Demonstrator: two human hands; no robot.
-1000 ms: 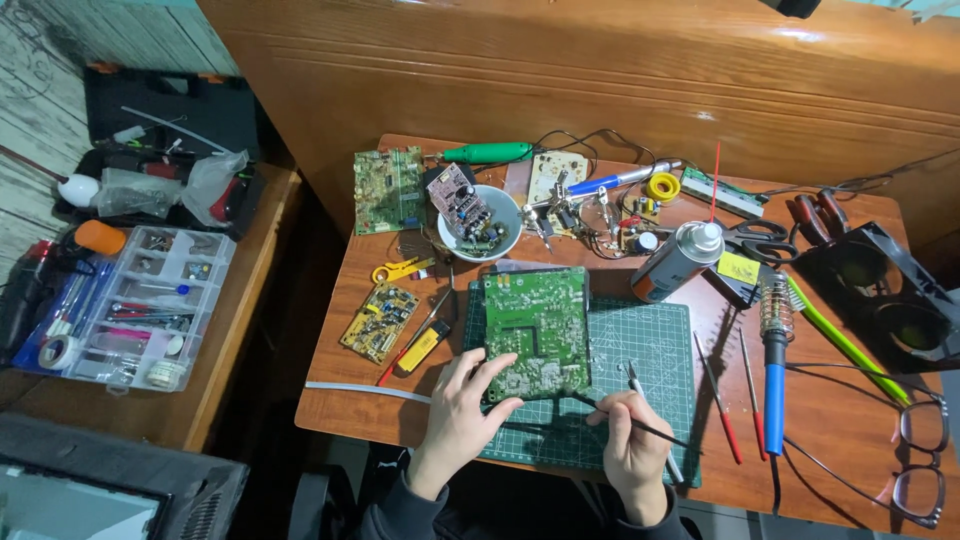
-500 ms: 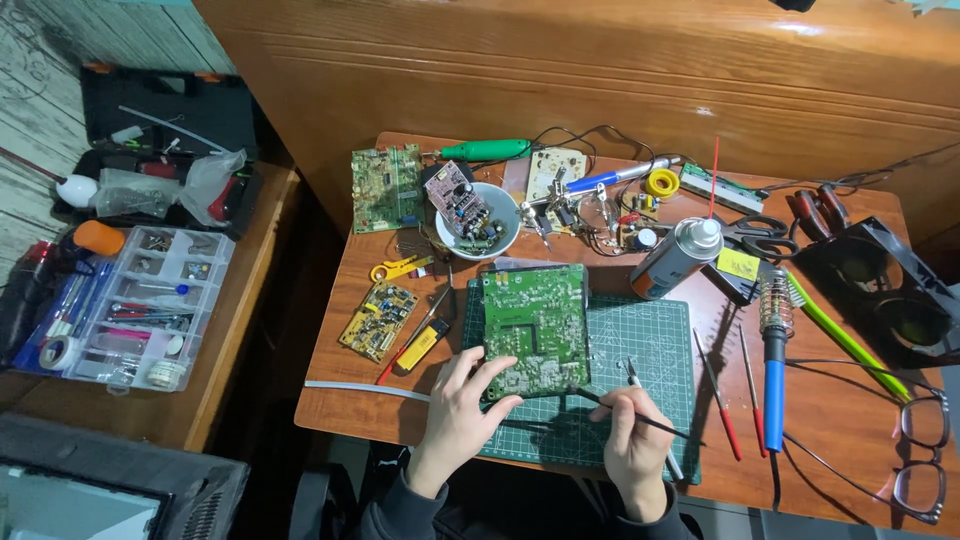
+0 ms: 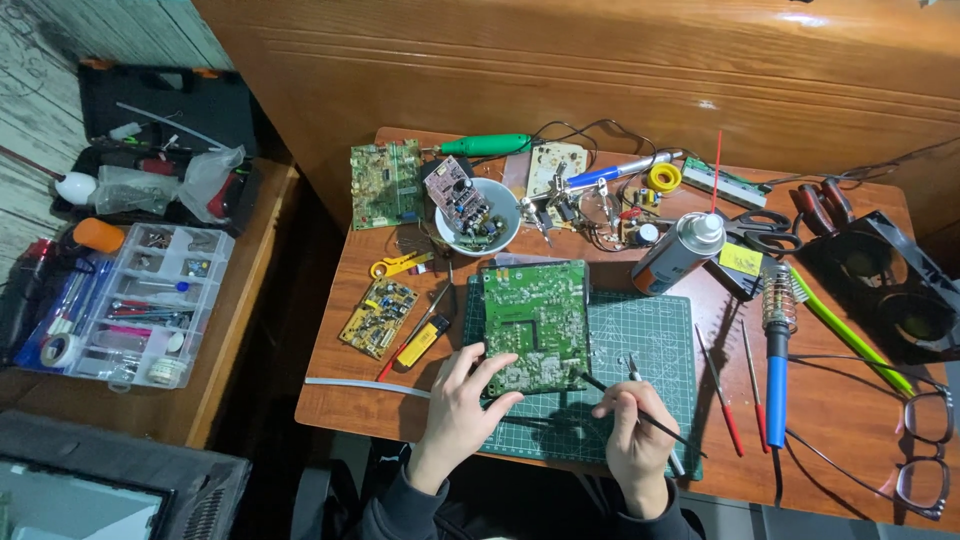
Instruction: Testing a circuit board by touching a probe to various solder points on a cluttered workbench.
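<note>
A green circuit board (image 3: pixel 535 322) lies on a green cutting mat (image 3: pixel 640 350) on the wooden table. My left hand (image 3: pixel 465 395) grips the board's near left corner. My right hand (image 3: pixel 632 432) holds a thin black tool (image 3: pixel 640 412) like a pen, its tip touching the board's near right edge. A small metal tool (image 3: pixel 632 368) lies on the mat just beyond my right hand.
A white bowl (image 3: pixel 478 237) with a small board, a spray can (image 3: pixel 677 252), a blue-handled soldering iron (image 3: pixel 776 350), scissors (image 3: pixel 760 230), other boards (image 3: pixel 378 315), screwdrivers and glasses (image 3: pixel 925 445) crowd the table. A parts organizer (image 3: pixel 135 300) sits on the left bench.
My right hand has moved slightly left, bringing the tool tip to the board's edge. My left hand keeps its hold on the board.
</note>
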